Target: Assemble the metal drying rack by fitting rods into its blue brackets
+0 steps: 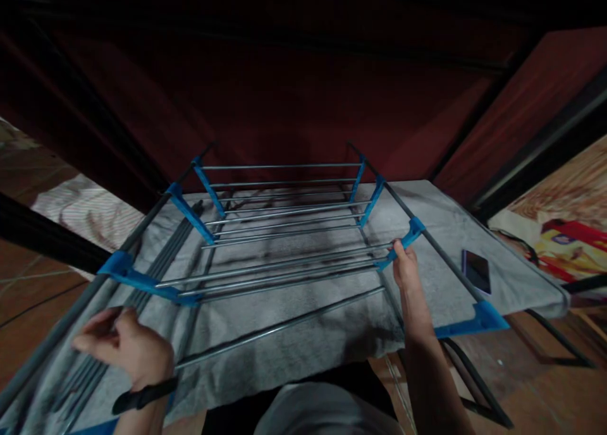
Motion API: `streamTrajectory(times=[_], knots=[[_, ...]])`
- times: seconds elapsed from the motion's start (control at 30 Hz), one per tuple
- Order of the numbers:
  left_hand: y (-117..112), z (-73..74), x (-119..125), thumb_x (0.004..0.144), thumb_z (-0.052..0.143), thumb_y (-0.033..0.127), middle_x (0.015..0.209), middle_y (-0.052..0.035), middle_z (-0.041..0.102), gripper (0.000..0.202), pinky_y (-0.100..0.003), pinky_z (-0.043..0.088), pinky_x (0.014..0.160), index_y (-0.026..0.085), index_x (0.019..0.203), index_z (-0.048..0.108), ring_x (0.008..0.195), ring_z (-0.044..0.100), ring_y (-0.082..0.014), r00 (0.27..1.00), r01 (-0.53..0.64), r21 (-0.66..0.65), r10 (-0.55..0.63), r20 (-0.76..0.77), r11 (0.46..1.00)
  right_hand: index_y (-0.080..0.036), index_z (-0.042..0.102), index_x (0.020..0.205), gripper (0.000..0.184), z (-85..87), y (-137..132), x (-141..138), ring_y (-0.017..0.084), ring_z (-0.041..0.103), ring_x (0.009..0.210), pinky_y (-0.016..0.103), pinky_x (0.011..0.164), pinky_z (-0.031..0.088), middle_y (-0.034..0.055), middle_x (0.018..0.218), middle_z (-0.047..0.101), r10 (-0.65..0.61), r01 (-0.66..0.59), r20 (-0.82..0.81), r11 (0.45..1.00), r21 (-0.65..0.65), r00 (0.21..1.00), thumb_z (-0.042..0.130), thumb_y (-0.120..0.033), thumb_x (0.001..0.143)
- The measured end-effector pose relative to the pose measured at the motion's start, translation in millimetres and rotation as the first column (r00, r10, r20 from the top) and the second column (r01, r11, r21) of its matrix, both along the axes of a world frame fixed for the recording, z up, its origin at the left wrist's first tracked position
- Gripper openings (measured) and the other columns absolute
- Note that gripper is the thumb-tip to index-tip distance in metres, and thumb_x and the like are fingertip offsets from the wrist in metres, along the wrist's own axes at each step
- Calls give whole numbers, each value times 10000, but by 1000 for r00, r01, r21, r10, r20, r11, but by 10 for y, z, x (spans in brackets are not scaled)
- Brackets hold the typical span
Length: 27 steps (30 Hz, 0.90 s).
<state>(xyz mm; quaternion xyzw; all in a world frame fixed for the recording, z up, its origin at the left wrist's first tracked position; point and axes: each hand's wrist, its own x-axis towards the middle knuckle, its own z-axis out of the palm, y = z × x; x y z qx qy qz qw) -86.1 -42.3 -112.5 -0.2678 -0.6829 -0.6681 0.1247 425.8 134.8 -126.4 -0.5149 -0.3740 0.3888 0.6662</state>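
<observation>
A rack of grey metal tubes and blue plastic brackets stands on a grey cloth. My right hand (405, 264) pinches the inner part of a blue bracket (411, 232) on the right side, where thin metal rods (284, 264) end. On the left, those rods meet another blue bracket (142, 283). My left hand (135, 346), with a black band at the wrist, hovers below that bracket. Its fingers are loosely curled, with a gap to the thumb and nothing visible between them. A single rod (279, 327) slants across nearer to me, beside the left wrist.
Several loose tubes (85, 381) lie on the grey cloth (265, 353) at left. A phone (476, 272) rests on the cloth at right. Dark frame posts (545, 125) and a dark red panel (294, 106) enclose the far side. A red and yellow package (573, 251) sits far right.
</observation>
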Motion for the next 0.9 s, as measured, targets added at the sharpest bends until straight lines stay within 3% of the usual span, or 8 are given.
streamTrajectory(times=[0.07, 0.13, 0.23, 0.33, 0.43, 0.53, 0.7, 0.9], knots=[[75, 53, -111, 778, 665, 289, 1133, -19, 648, 369, -602, 408, 1116, 265, 1124, 543, 1156, 613, -311, 988, 122, 91, -130, 81, 988, -233, 581, 794, 452, -46, 40, 36, 145, 502, 681, 298, 685, 454, -43, 738, 546, 10, -10, 13, 1000, -12, 1000, 780, -627, 694], [173, 145, -165, 715, 724, 284, 1003, -19, 687, 401, -547, 462, 1070, 217, 1086, 588, 1049, 659, -289, 944, 300, 70, -307, 124, 951, -233, 589, 801, 463, -88, 67, 67, 149, 509, 689, 304, 691, 449, -42, 747, 554, 21, -21, 28, 1000, -18, 999, 774, -644, 694], [303, 259, -178, 781, 697, 419, 867, -22, 686, 391, -452, 535, 925, 180, 1082, 624, 867, 682, -242, 881, 430, 44, -429, 200, 902, -230, 580, 805, 507, -144, 107, 96, 141, 509, 705, 300, 713, 439, -50, 762, 555, 13, -13, 0, 1000, 9, 1000, 806, -655, 646], [389, 263, -184, 833, 626, 563, 754, -6, 621, 449, -358, 525, 751, 163, 1036, 629, 701, 614, -192, 910, 367, -14, -356, 214, 930, -221, 578, 828, 524, -197, 153, 110, 130, 504, 711, 293, 730, 428, -55, 773, 545, -19, 19, -11, 999, 32, 1000, 824, -639, 628], [434, 196, -192, 862, 582, 596, 762, -3, 558, 418, -340, 499, 780, 181, 911, 585, 732, 550, -182, 976, 214, -135, -208, 60, 967, -219, 587, 857, 516, -243, 180, 122, 132, 508, 724, 303, 755, 434, -56, 781, 541, -27, 27, 23, 999, 36, 999, 804, -643, 660], [460, 150, -151, 903, 545, 515, 778, -11, 531, 331, -365, 492, 843, 188, 948, 540, 767, 550, -205, 991, 103, -187, -117, -67, 977, -214, 600, 873, 518, -282, 182, 138, 136, 516, 749, 309, 780, 431, -53, 783, 556, -34, 30, 78, 998, 46, 996, 771, -673, 703], [533, 156, 12, 948, 492, 381, 718, 7, 499, 308, -398, 506, 841, 141, 1140, 497, 708, 565, -228, 997, -75, -210, 67, -45, 975, -215, 594, 929, 529, -322, 161, 151, 147, 513, 750, 312, 744, 411, -55, 774, 553, -64, 61, 120, 998, 33, 991, 728, -690, 740], [599, 144, 109, 939, 510, 359, 833, -46, 575, 285, -401, 501, 854, 167, 1147, 481, 796, 607, -247, 989, -146, -200, 142, -31, 969, -227, 562, 904, 503, -305, 145, 136, 147, 493, 725, 313, 710, 391, -54, 759, 527, -94, 92, 124, 995, 25, 988, 705, -680, 739]])
